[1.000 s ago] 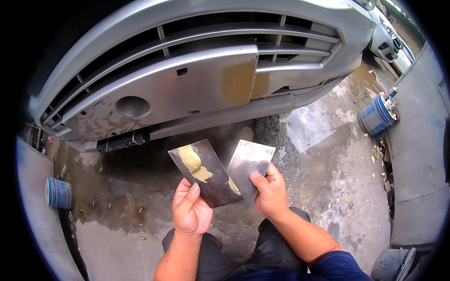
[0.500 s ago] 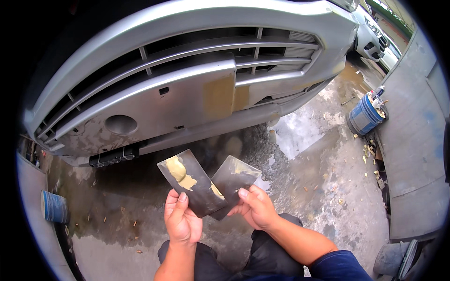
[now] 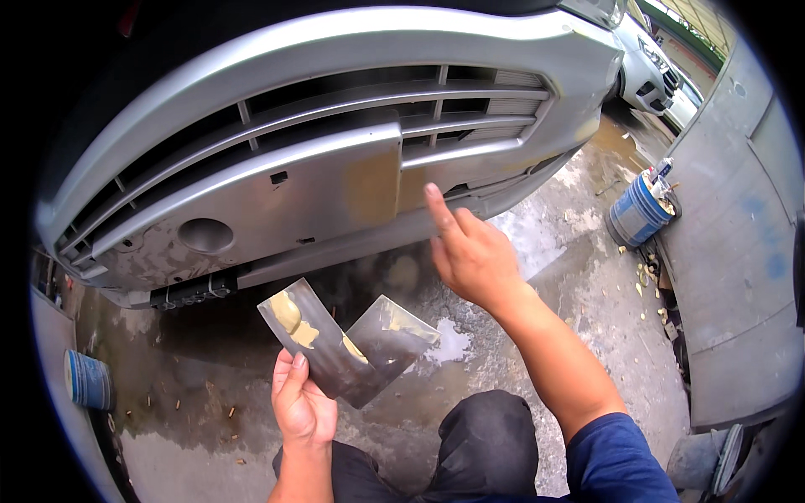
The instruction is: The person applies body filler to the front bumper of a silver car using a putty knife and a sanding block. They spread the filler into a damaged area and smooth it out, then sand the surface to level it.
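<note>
My left hand (image 3: 303, 402) pinches two flat, dark, rectangular putty spreaders. A lump of pale yellow putty (image 3: 286, 310) sits on the left spreader (image 3: 323, 360), with a smear along its right edge. The other spreader (image 3: 392, 337) lies partly behind it, crossing at an angle, with thin putty near its far edge. My right hand (image 3: 478, 256) is raised with the index finger stretched out and the others bent, holding nothing. Its fingertip is over a tan filled patch on the silver bumper (image 3: 277, 214); whether it touches, I cannot tell. A broader tan patch (image 3: 371, 191) lies just left.
A blue-banded bucket (image 3: 639, 210) with tubes and tools in it stands at the right, beside a leaning grey panel (image 3: 734, 277). Another blue bucket (image 3: 88, 379) is at the left. Yellow scraps lie on the wet concrete floor (image 3: 180, 419). White cars (image 3: 650, 71) are parked behind.
My right hand has let go of the second spreader and moved up to the bumper, index finger out. My left hand now holds both spreaders. The view has shifted slightly.
</note>
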{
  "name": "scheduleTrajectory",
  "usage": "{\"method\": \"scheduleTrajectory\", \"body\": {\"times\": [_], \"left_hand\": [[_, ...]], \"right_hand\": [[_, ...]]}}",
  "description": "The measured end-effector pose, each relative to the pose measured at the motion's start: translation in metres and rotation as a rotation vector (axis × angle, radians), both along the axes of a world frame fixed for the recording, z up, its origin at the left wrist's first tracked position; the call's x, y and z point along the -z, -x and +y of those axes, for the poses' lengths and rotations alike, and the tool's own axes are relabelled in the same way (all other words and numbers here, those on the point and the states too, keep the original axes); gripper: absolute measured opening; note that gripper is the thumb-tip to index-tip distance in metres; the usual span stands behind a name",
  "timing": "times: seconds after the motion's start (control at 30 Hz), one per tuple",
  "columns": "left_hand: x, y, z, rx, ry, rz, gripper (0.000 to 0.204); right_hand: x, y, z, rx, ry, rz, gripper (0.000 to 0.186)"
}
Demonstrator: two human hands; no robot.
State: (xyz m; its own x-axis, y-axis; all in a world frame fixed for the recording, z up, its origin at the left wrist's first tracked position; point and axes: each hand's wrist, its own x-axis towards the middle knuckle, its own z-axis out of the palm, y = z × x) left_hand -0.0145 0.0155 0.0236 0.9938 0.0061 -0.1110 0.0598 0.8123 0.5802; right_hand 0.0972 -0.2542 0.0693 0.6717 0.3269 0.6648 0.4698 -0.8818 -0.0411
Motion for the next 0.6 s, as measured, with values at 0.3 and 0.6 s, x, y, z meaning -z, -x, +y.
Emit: {"method": "scheduleTrajectory", "body": {"times": [0.3,0.6], "left_hand": [[0.007,0.0,0.006,-0.02,-0.016,0.018,0.024],[0.004,-0.002,0.003,-0.037,-0.013,0.046,0.025]], "right_hand": [[-0.003,-0.027,0.015,0.094,0.165,-0.101,0.079],[-0.008,-0.022,0.003,0.166,0.119,-0.14,0.082]]}}
